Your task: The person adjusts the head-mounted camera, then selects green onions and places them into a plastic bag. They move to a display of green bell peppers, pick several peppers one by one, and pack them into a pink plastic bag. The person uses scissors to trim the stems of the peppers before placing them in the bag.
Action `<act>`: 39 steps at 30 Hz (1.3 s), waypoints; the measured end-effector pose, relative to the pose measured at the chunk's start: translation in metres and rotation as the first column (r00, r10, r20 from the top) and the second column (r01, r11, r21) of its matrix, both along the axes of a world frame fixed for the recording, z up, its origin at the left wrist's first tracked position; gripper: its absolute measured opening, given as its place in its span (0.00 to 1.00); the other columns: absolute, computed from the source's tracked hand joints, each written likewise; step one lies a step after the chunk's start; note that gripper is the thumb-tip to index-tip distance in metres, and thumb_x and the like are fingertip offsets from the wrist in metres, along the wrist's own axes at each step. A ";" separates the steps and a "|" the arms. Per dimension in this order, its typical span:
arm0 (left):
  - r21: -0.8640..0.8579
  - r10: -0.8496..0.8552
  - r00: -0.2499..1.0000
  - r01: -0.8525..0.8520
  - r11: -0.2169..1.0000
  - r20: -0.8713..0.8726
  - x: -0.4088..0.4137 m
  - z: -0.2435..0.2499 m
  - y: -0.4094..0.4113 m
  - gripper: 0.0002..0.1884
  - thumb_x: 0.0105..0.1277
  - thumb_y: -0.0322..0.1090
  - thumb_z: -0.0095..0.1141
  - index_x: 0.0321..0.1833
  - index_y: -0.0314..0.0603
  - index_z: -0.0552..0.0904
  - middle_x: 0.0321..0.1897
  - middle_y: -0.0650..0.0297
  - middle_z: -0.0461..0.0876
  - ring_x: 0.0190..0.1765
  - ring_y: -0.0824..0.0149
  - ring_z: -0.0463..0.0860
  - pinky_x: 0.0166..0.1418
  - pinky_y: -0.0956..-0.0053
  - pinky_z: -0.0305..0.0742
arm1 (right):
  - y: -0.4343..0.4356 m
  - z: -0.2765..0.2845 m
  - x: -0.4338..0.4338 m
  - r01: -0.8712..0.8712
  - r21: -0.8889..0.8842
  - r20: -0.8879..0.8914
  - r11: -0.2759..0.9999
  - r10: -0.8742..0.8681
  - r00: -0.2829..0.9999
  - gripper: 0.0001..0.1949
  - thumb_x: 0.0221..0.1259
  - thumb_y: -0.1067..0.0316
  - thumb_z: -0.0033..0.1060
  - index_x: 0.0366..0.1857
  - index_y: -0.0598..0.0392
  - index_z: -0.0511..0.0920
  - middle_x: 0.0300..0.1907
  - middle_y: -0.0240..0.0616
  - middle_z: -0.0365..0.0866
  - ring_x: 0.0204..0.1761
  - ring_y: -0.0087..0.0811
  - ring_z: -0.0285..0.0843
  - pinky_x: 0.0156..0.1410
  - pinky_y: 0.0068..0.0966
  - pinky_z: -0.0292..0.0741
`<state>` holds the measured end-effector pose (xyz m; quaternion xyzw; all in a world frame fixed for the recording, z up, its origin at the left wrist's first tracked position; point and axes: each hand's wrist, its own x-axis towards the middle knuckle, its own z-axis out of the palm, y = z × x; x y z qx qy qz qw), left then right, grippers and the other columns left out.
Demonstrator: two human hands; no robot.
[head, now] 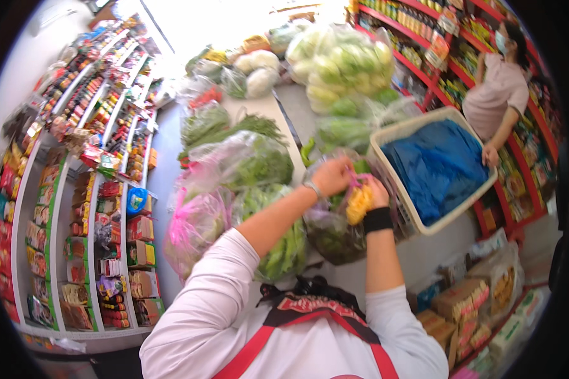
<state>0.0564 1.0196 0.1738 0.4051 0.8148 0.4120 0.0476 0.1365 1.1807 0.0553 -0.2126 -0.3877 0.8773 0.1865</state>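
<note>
My left hand [331,177], with a band on its wrist, has its fingers bent at a pink plastic tie [359,179]. My right hand [380,193], below a black wristband, grips a yellow crumpled bundle [358,204], whose material I cannot tell. The pink strip runs between both hands, and motion blurs the fingertips. Under them sits a clear plastic bag of dark green vegetables [339,239]. Just left of it lies a bag of long green peppers [282,248]. A loose green pepper [307,152] rests beyond my left hand.
A cream plastic crate [415,208] with blue plastic sheeting [436,166] stands right, a masked person's [498,90] hand on its rim. Bagged cabbages [346,66] and pink-tied bags [194,227] cover parts of the table. Stocked shelves [92,213] line the left; cartons [460,298] lie lower right.
</note>
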 end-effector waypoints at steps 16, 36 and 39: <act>0.642 -0.399 0.650 -0.180 0.746 0.646 -0.080 0.110 -0.030 0.18 0.62 0.24 0.54 0.56 0.31 0.75 0.54 0.57 0.78 0.51 0.61 0.82 0.66 0.64 0.74 | 0.001 0.200 0.190 -0.623 0.738 0.340 0.258 0.655 0.675 0.07 0.59 0.67 0.70 0.35 0.57 0.82 0.32 0.35 0.80 0.35 0.27 0.77 0.41 0.25 0.73; 0.409 -0.077 0.974 -0.018 0.913 0.214 0.039 0.196 -0.291 0.16 0.71 0.33 0.56 0.57 0.31 0.79 0.63 0.53 0.75 0.68 0.61 0.72 0.73 0.62 0.65 | -0.108 0.233 0.172 -0.294 0.559 -0.234 0.775 0.488 0.841 0.12 0.72 0.61 0.56 0.37 0.60 0.79 0.27 0.33 0.72 0.17 0.16 0.63 0.22 0.14 0.57; 0.389 -0.134 0.895 -0.047 0.920 0.425 0.102 0.157 -0.352 0.19 0.73 0.35 0.56 0.64 0.38 0.75 0.62 0.61 0.74 0.68 0.66 0.71 0.73 0.67 0.65 | -0.194 0.221 0.133 -0.455 0.531 0.015 0.715 0.529 0.849 0.11 0.75 0.61 0.51 0.42 0.58 0.78 0.30 0.28 0.73 0.28 0.16 0.67 0.34 0.15 0.65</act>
